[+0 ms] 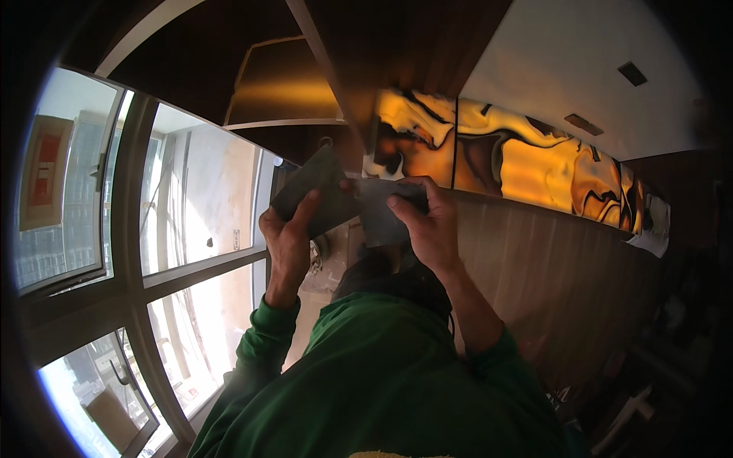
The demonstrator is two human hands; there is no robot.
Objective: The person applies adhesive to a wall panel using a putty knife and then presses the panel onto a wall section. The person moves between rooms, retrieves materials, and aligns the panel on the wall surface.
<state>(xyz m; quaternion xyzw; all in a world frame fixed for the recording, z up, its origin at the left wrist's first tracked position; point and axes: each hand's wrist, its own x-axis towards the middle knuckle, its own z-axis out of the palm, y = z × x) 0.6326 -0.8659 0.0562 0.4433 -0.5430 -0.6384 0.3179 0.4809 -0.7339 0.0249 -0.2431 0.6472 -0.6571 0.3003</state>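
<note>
I see one dark gray sheet (330,183) and one lighter bluish-gray sheet (376,220). The shirt (382,374) is plain green. The wall panel (534,169) is bright orange and yellow with swirly black lines.

Glowing amber panels (534,164) run below a pale ceiling (565,61), right of framed windows (131,267)

and here we are, dark grey flat rectangular sheet (319,195) in the bare left hand (286,238), lighter grey squarish sheet (379,221) just right of it in the bare right hand (434,225); contact between them, can't tell. left of both, a grey-framed glass window (130,191); rightward, a long orange-and-black marbled panel (527,168), brown striped panelling (527,259) right below.
</note>
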